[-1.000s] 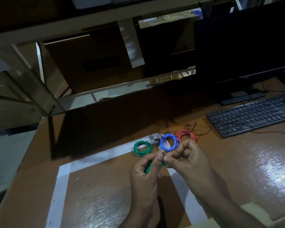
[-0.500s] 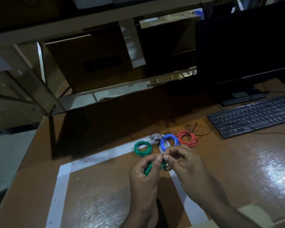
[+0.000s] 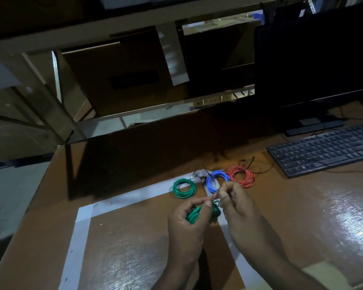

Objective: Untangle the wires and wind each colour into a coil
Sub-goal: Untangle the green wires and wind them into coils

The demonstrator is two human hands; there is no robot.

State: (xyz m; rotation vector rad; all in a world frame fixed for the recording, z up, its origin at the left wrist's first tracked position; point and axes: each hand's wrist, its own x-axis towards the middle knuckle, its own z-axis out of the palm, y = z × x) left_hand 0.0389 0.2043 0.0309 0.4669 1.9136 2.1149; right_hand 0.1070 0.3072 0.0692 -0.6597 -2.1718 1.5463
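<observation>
Three wound coils lie in a row on the brown table: a green coil (image 3: 184, 188), a blue coil (image 3: 215, 181) and a red coil (image 3: 241, 176). Just in front of them, my left hand (image 3: 189, 225) grips a second bundle of green wire (image 3: 194, 215). My right hand (image 3: 237, 210) pinches a thin end of that wire close to my left thumb. The two hands almost touch above the white tape line (image 3: 132, 197). My fingers hide most of the held bundle.
A black keyboard (image 3: 323, 151) and a dark monitor (image 3: 314, 59) stand at the right rear. Thin dark cables and small clips (image 3: 249, 162) lie behind the coils. White tape marks a rectangle on the table. The table's left edge (image 3: 29, 210) drops to the floor.
My right hand has drawn down and back from the blue coil, uncovering the red coil. The green bundle has slid lower in my left hand's grip.
</observation>
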